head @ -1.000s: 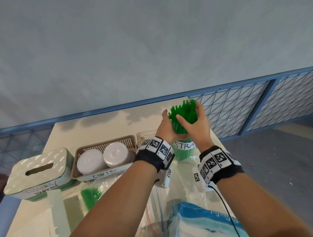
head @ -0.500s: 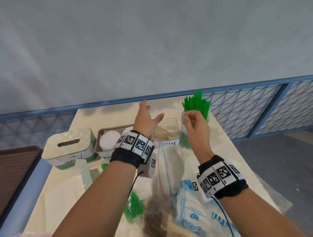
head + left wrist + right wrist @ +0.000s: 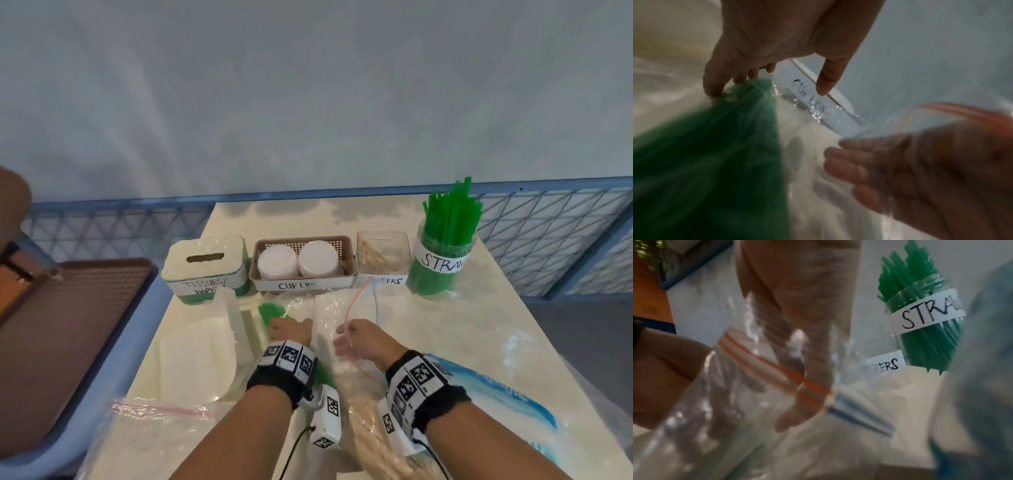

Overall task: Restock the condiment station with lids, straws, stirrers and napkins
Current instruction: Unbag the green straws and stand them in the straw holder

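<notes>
The straw jar [image 3: 445,253] labelled STRAWS stands full of green straws at the table's back right, also in the right wrist view [image 3: 925,318]. A bag of green straws [image 3: 270,313] lies in front of the cup lids basket [image 3: 303,263]. My left hand [image 3: 289,330] rests on it with straight fingers, its fingertips [image 3: 715,91] touching the green bag [image 3: 715,154], thumb apart. My right hand [image 3: 356,339] grips the red-zipped rim of a clear zip bag [image 3: 329,308]; its fingers [image 3: 807,386] show through the plastic [image 3: 735,402].
A tissue box [image 3: 205,263] and a clear stirrer box [image 3: 383,257] flank the basket. A sleeve of white lids [image 3: 233,318], another zip bag [image 3: 154,411] and a blue napkin pack [image 3: 496,394] lie near me. A brown tray [image 3: 68,325] sits left of the table.
Both hands let go of the straws in the jar and dropped to the near table. The left now rests on the green straw bag and the right grips the clear zip bag.
</notes>
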`<state>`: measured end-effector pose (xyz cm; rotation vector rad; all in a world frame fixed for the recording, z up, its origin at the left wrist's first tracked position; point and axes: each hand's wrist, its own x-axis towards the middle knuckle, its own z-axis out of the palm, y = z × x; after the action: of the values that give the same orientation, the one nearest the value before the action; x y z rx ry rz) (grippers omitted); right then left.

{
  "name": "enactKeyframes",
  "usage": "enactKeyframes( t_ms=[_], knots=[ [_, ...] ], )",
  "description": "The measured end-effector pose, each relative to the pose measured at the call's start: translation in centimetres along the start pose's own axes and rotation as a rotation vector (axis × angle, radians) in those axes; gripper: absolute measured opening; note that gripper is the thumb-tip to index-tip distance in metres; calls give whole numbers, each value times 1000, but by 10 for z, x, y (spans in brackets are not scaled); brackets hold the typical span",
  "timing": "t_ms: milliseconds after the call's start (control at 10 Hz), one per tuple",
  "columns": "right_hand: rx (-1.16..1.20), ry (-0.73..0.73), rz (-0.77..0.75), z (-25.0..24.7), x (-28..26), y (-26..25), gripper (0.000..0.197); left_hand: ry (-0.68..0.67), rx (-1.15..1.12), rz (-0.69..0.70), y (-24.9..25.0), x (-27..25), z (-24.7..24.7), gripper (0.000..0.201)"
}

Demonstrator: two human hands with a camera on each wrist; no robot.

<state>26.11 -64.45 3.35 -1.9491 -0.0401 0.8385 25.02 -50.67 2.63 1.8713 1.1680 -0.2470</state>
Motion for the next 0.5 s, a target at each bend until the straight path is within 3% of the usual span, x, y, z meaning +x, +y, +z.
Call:
enactKeyframes(
  t_ms=[100,200,300,400,500],
  knots=[
    [-178,-36,-5,16,6,0,13,-51,12,-69,-13,5,-1,64],
    [-380,-89,-30,24,3,-5,23,-99,47,-41,-20,10,-5,55],
    [-253,-160,-77,30,0,-12,27,-125,47,-16,-26,20,-6,57],
    [-7,-141,-26,39,-6,-29,27,-81,-129,-72,-23,10,-11,66],
    [197,-137,-99,38,-13,-41,29,-26,-275,-57,-14,-3,-23,78]
  ],
)
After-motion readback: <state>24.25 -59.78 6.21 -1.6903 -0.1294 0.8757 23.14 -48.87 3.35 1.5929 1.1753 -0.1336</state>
